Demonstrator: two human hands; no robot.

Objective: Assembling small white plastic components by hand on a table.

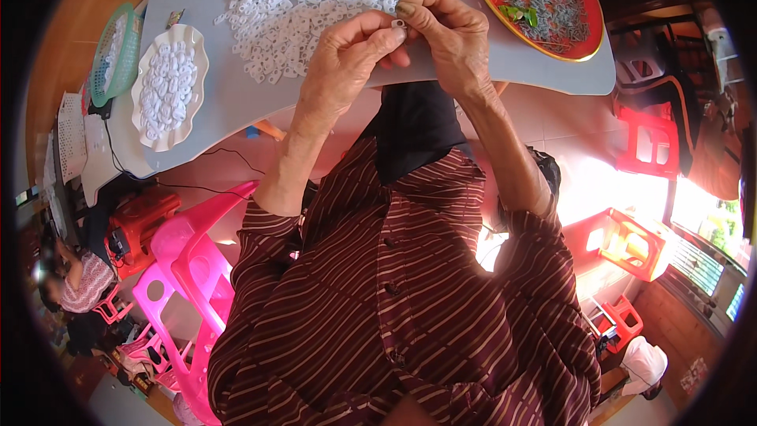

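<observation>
Honestly, the left hand [343,59] and right hand [445,31] are both pinched on one tiny white ring [399,24], so it could easily slip into the pile [292,8] at ten o'clock.

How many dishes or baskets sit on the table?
3: a white scalloped dish at left, a green basket beyond it at the edge, a red plate at far right. Others may be out of view.
</observation>
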